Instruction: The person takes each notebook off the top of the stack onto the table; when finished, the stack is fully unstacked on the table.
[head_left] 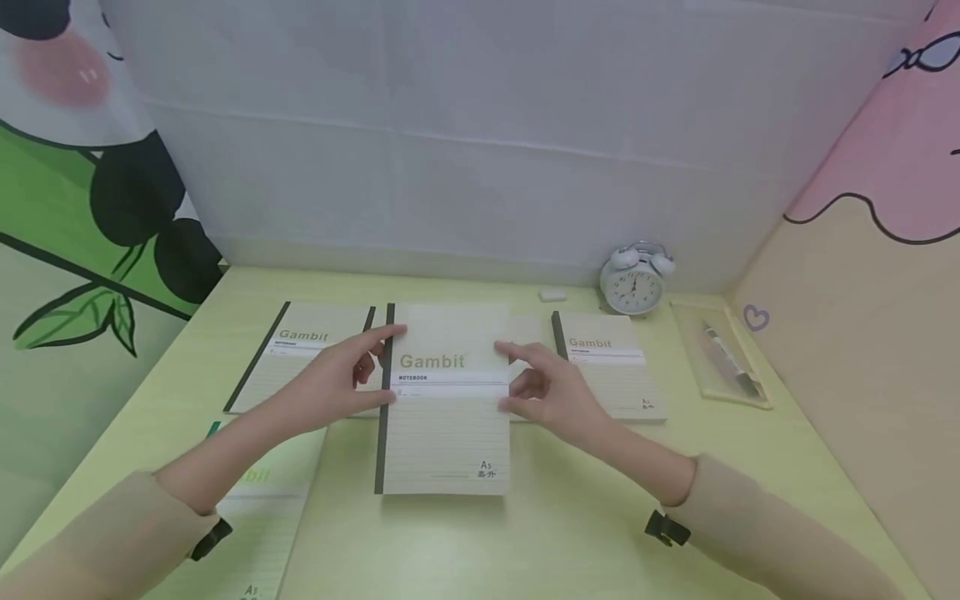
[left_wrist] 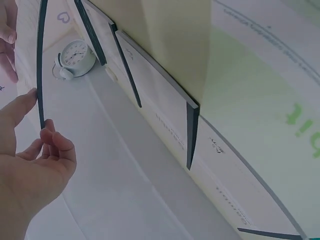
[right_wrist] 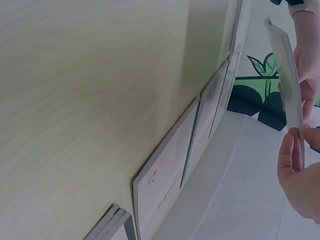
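A white A5 Gambit notebook with a dark spine is held upright above the table, its cover facing me. My left hand pinches its spine edge, and the right hand grips the opposite edge between thumb and fingers. From the left wrist, the held notebook shows nearly edge-on. In the right wrist view its pages' edge rises from the fingers. Behind it, another notebook lies mostly hidden. Similar dark-spined notebooks lie at left and right.
A green-spined notebook lies at front left, partly under the left forearm. At the back stand a white alarm clock and a small white block. A shallow tray holding a pen is at the right edge.
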